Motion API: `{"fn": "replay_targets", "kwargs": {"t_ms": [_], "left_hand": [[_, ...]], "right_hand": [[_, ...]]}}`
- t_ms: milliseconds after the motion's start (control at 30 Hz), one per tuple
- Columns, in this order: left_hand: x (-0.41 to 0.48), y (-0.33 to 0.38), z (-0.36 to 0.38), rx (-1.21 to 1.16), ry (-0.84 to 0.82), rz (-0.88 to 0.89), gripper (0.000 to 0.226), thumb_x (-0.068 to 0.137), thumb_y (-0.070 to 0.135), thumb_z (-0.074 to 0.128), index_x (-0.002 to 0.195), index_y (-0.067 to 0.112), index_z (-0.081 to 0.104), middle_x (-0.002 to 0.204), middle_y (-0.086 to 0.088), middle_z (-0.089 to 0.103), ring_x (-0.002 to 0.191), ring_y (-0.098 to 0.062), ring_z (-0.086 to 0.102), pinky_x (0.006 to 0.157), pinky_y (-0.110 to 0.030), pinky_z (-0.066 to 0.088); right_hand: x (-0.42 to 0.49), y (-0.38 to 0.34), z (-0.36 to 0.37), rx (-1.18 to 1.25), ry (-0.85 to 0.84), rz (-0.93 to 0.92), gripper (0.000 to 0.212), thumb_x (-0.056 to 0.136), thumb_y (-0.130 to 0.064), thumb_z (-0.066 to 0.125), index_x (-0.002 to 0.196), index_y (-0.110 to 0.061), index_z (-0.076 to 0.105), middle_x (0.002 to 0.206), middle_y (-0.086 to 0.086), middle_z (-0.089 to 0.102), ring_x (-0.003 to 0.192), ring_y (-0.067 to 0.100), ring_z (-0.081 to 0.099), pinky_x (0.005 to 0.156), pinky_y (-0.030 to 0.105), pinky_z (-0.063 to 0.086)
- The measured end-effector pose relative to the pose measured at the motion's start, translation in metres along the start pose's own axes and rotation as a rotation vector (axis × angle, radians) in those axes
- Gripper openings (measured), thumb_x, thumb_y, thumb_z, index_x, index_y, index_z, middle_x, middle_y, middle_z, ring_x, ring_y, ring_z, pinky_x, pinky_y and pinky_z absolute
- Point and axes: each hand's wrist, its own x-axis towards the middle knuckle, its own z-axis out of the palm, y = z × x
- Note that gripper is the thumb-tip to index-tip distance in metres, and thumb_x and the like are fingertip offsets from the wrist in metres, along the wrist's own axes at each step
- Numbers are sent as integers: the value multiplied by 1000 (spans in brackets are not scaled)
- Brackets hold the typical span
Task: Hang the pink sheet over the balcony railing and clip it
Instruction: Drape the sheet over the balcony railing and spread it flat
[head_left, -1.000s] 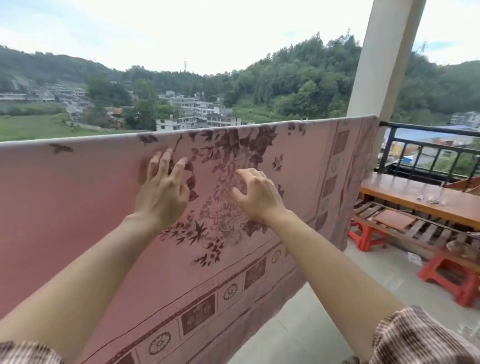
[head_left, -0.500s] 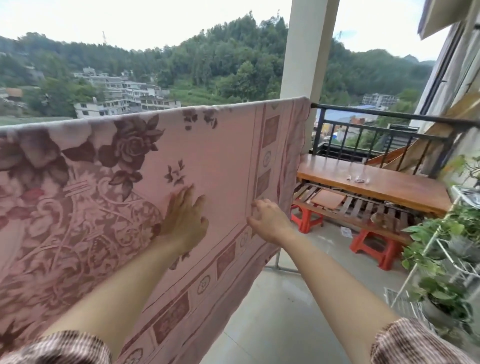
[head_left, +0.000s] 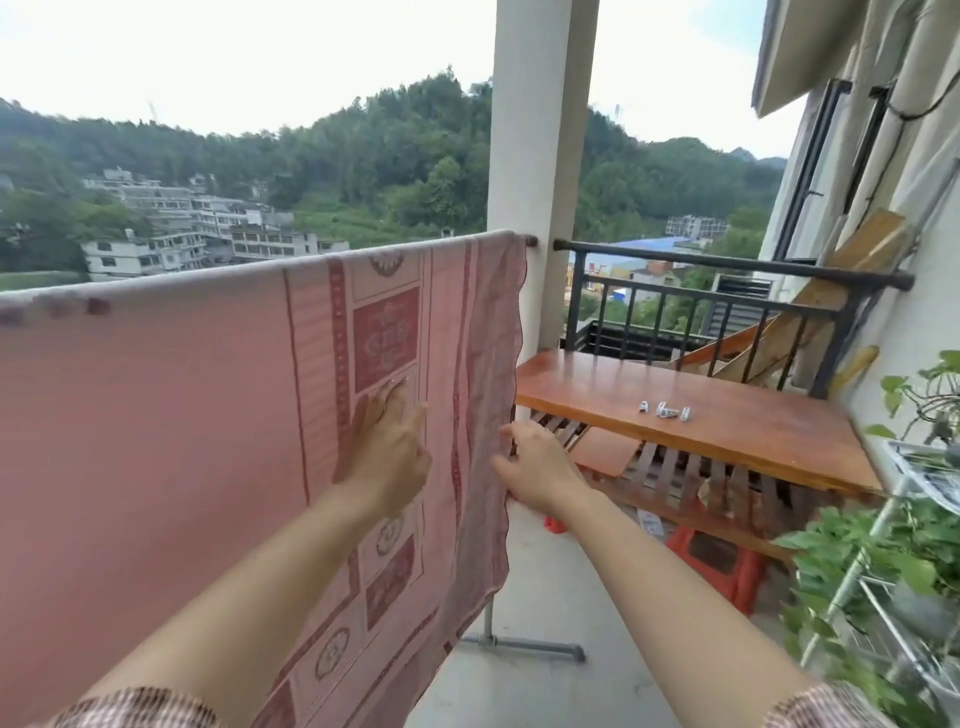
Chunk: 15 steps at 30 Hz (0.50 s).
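green hills and pale apartment blocks lie beyond a balcony, where the pink sheet (head_left: 182, 415) hangs draped over a rail (head_left: 531, 240) beside the white pillar (head_left: 540, 156), with no clip on it yet. the left hand (head_left: 387, 457) lies flat, straight fingers pressed on the patterned border. the right hand (head_left: 540, 470) is at the sheet's right hem with fingers loosely bent; whether it pinches the cloth i cannot tell. the risk, as i judge it, is that the unclipped sheet slides or blows off the rail once both hands let go to fetch the metal clips (head_left: 665, 409), which sit well apart on the wooden table (head_left: 727, 436). tugging the hem could also drag it uneven. a white wire shelf (head_left: 904, 457) at the right holds leafy plants (head_left: 857, 561).
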Motion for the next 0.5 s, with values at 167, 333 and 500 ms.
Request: {"fn": "replay_targets", "kwargs": {"t_ms": [167, 333, 500], "left_hand": [[110, 50, 36, 20, 65, -19, 49, 92, 18, 44, 140, 15, 35, 157, -12, 13, 145, -27, 2, 117, -41, 17], [212, 75, 50, 166, 172, 3, 50, 88, 18, 49, 137, 14, 39, 156, -14, 16, 146, -28, 5, 118, -45, 6], [309, 78, 52, 339, 296, 18, 48, 86, 22, 52, 133, 12, 44, 151, -17, 27, 143, -32, 17, 118, -44, 2]], "right_hand": [[98, 76, -38, 12, -5, -32, 46, 88, -36, 51, 129, -15, 52, 126, 5, 53, 121, 24, 48, 99, 39, 41], [198, 124, -70, 65, 23, -72, 35, 90, -33, 47, 116, -13, 58, 119, 8, 57, 114, 27, 52, 94, 40, 44], [294, 134, -91, 202, 55, -186, 39, 94, -33, 48, 127, -14, 54, 127, 6, 57, 115, 23, 53, 91, 35, 43]]}}
